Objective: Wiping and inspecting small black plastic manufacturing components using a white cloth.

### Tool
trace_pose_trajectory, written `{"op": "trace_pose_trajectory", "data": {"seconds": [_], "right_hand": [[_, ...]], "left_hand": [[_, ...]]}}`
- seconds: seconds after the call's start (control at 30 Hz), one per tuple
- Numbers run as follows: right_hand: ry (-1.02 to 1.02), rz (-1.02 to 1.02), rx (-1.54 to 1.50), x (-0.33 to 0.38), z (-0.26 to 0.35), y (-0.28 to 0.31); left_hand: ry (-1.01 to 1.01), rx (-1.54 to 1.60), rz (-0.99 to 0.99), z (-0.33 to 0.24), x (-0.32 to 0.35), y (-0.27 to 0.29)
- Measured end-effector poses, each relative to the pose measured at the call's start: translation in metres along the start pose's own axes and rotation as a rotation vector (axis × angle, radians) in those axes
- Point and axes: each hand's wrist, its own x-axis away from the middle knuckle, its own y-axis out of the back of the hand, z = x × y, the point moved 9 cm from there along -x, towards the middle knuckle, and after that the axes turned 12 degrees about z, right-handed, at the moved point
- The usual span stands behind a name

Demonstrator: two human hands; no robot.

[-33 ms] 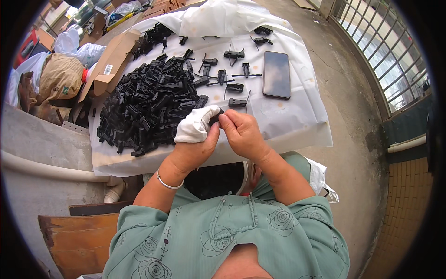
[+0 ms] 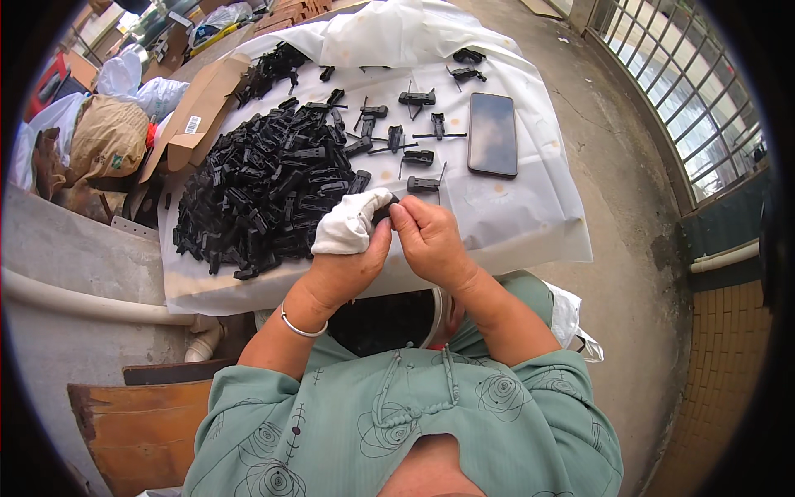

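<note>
My left hand, its fingers covered by white cloth, is closed around a small black plastic part. Thumb and fingers of my right hand pinch the end of that same part, so most of it is hidden between the hands. Left of and beyond them, a large heap of black plastic parts covers much of the table. Several single parts, such as one black part with thin prongs, lie spread out just beyond my right hand.
A dark-screened phone lies on the white table sheet, right of the loose parts. An open cardboard box borders the heap on the left. Below the table edge, a round bucket with dark contents stands between my legs.
</note>
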Motion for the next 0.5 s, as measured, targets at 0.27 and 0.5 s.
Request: {"op": "trace_pose_trajectory", "data": {"seconds": [0.27,0.5], "right_hand": [[-0.039,-0.028,-0.044,-0.003,-0.009,-0.005],[-0.094,0.039,-0.373,0.0,-0.01,0.017]], "left_hand": [[0.022,-0.03,-0.011,0.003,0.008,0.0],[0.301,0.799,0.04,0.017,0.009,-0.008]]}}
